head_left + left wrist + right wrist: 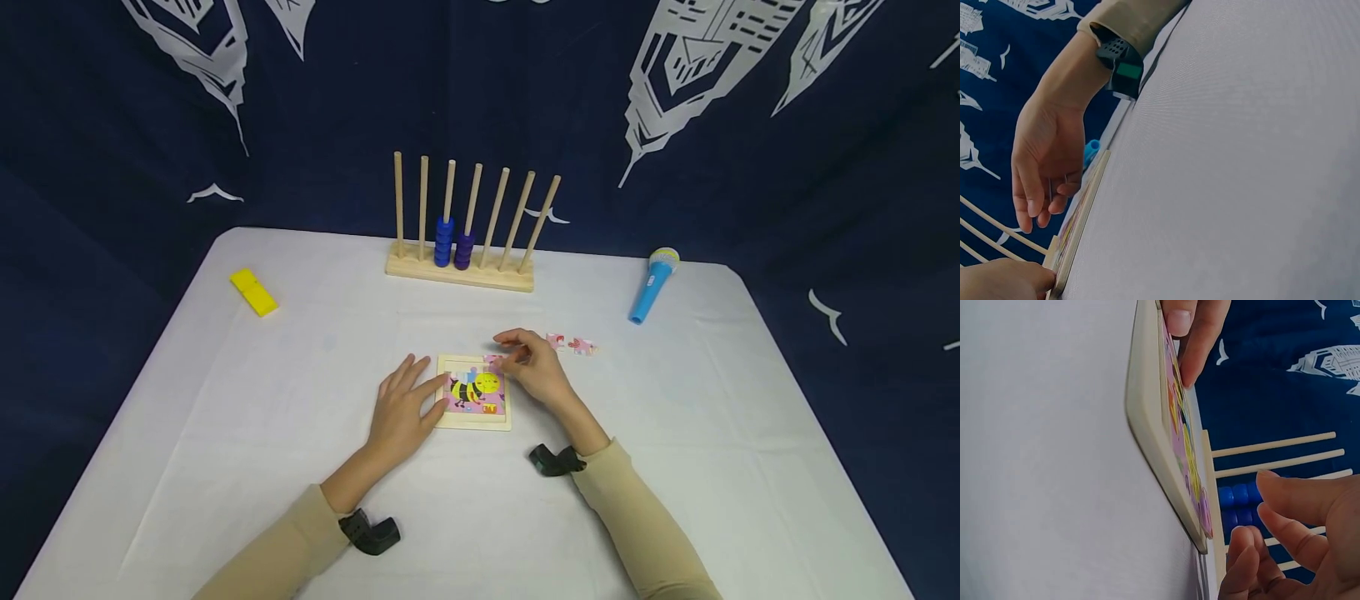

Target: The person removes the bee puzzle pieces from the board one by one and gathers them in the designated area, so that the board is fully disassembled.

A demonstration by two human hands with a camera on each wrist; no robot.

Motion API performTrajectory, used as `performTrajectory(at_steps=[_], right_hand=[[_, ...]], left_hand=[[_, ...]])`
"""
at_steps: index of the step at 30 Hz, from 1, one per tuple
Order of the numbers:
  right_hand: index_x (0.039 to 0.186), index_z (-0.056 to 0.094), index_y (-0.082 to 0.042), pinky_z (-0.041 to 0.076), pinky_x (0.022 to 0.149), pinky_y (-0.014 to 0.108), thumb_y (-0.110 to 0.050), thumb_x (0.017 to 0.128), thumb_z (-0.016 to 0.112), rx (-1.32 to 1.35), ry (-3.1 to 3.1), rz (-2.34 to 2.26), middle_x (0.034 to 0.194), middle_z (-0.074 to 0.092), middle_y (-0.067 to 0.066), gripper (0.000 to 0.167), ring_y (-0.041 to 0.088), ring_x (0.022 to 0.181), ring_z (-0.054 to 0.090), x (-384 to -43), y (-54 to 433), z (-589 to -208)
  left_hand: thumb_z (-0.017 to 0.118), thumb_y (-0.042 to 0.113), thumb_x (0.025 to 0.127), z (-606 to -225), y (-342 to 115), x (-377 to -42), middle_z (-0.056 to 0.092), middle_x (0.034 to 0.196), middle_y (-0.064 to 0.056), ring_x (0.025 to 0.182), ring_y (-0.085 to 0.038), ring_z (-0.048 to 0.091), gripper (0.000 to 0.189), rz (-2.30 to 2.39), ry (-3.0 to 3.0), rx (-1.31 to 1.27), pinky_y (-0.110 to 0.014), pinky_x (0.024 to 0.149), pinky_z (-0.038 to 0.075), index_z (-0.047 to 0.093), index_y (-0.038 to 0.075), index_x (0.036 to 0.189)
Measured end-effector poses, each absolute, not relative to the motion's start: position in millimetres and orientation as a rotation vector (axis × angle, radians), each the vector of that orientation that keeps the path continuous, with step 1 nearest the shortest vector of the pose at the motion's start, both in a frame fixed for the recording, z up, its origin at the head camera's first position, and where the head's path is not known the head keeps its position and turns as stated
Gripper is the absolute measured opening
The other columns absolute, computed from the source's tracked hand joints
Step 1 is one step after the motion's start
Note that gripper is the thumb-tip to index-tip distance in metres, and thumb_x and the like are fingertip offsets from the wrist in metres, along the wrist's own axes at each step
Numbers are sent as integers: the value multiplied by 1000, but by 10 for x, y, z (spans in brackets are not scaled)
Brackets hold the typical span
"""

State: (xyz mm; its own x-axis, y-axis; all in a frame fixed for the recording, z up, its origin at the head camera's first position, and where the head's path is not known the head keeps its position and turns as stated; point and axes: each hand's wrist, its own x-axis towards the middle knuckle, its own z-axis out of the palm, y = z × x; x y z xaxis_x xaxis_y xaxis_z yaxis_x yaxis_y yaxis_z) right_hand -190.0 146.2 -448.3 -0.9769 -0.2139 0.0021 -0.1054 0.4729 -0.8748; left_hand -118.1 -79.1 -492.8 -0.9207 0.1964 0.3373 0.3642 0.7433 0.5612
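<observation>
A wooden puzzle board [472,422] with a bee picture [480,388] lies flat on the table. My left hand [400,410] rests at its left side, thumb and forefinger stretched onto the board's edge. Above the board's upper right corner is my right hand [538,371], fingers loosely bent with nothing between them. A pink puzzle piece [1205,515] sits at that corner, standing slightly proud of the frame in the right wrist view. Two loose pink pieces, one with a red pattern [582,346], lie just beyond the right hand.
Behind the board stands a wooden rack [459,277] of upright pegs, with blue beads [444,243] and purple beads [464,252] on two of them. A blue toy microphone [651,289] lies at the back right, a yellow block [254,292] at the back left.
</observation>
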Motion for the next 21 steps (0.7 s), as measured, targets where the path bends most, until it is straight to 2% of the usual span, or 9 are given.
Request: performTrajectory(at_steps=[12, 21], right_hand=[[115, 67, -4, 45, 70, 23, -4, 82, 75, -246, 2609, -1462, 111, 61, 15, 34, 16, 77, 57, -1887, 1443, -4539], [113, 68, -3, 45, 72, 24, -4, 83, 75, -305, 2668, -1391, 105, 61, 15, 31, 17, 79, 58, -1882, 1435, -4593]], left_hand=[[72, 19, 87, -4923, -790, -1178, 51, 142, -23, 141, -42, 35, 35, -946, -2690, -444, -61, 108, 30, 70, 7, 120], [73, 19, 87, -4929, -793, -1175, 50, 143, -22, 141, -42, 34, 36, -939, -2698, -441, -60, 109, 30, 70, 8, 121]])
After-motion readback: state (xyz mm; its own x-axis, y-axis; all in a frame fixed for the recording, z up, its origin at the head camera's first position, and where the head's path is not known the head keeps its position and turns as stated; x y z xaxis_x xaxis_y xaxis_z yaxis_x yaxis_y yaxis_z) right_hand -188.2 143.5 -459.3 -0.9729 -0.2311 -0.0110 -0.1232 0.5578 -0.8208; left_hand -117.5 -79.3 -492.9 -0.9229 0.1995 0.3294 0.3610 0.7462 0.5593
